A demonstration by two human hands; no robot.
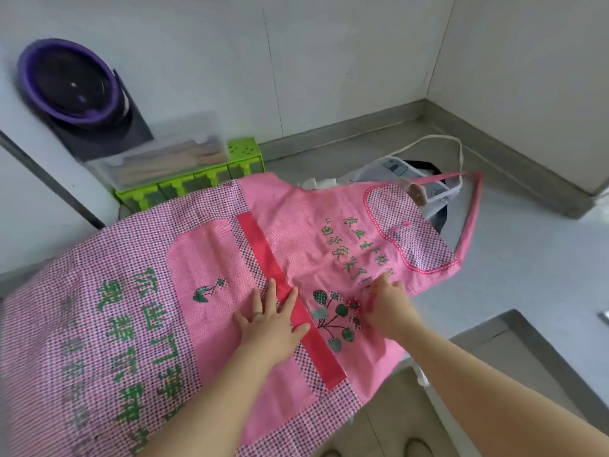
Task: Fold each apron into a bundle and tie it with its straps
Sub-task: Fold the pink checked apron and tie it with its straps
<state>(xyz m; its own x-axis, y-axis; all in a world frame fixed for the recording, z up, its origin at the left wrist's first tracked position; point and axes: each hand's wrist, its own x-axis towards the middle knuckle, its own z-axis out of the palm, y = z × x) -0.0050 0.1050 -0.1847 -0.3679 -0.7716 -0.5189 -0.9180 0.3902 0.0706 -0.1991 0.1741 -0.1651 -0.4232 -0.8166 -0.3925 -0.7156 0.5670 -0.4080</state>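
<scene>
Since the grey table [527, 275] carried the pink apron [204, 258] spread face up, neck strap [472, 206] trailing far right, it looked smoothed for a first fold: the left hand [270, 321] pressed its near middle, grip apart and flat, while the grip of the blurred right hand [389, 308] could not be told.

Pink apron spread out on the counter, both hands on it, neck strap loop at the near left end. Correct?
One detail is wrong: the neck strap loop lies at the far right end, not the near left. The rest holds in the head view: the pink apron is spread out on the counter, with the left hand and the right hand both on it.
</scene>
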